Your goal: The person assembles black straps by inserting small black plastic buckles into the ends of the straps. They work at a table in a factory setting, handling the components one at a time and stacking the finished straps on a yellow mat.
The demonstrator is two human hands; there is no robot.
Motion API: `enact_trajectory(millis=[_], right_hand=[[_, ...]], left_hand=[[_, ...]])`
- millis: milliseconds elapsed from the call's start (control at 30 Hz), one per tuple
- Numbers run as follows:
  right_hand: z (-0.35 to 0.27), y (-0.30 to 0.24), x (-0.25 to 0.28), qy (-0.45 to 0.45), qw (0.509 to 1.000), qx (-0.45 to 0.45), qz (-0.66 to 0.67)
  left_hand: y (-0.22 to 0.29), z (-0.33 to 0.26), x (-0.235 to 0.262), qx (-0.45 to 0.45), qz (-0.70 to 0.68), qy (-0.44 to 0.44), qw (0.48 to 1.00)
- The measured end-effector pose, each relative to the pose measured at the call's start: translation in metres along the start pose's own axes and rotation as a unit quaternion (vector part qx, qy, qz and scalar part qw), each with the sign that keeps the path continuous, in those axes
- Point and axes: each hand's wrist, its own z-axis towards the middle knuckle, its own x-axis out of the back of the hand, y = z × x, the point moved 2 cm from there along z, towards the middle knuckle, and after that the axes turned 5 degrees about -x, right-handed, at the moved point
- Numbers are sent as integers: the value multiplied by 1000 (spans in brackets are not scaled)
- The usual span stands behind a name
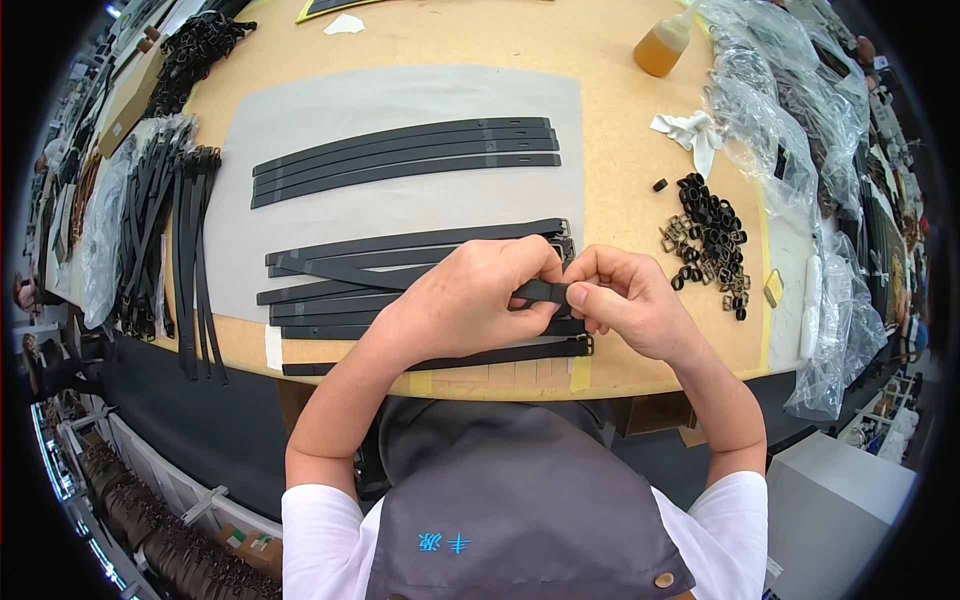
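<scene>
Both my hands are closed on one end of a black belt (541, 291), just above the near part of the table. My left hand (470, 295) pinches the strap between thumb and fingers. Right beside it, my right hand (635, 300) grips the end with thumb and fingertips, which partly hide it. Beneath and left of my hands lie several other black belts (350, 333), roughly side by side, some crossing at a slant. A metal buckle (587, 346) shows at the right end of the nearest belt. Farther back, several flat black straps (400, 160) lie in a neat row.
A grey sheet (400, 95) covers the middle of the tan table (625, 130). At right sits a pile of black loops and metal buckles (710, 225), near a white cloth (692, 130), an amber bottle (660, 50) and clear plastic (770, 80). Bundled belts (195, 240) hang over the left edge.
</scene>
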Motion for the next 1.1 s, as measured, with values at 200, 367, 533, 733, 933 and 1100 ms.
enact_trajectory(millis=[200, 367, 533, 733, 933, 1100], right_hand=[[0, 0, -1, 3, 1000, 4, -6], [0, 0, -2, 7, 1000, 6, -2], [2, 1, -2, 5, 1000, 11, -9], [4, 4, -2, -10, 1000, 21, 8], [3, -2, -5, -37, 999, 5, 8], [3, -5, -8, -96, 983, 28, -154]], left_hand=[[1, -1, 0, 11, 5, -5, 1000], [0, -2, -2, -15, 8, 6, 1000], [3, -2, -1, 3, 8, -7, 1000], [6, -2, 0, -35, -3, 1, 999], [1, -5, -2, -60, 15, 7, 998], [4, -11, -5, -82, 21, 2, 996]])
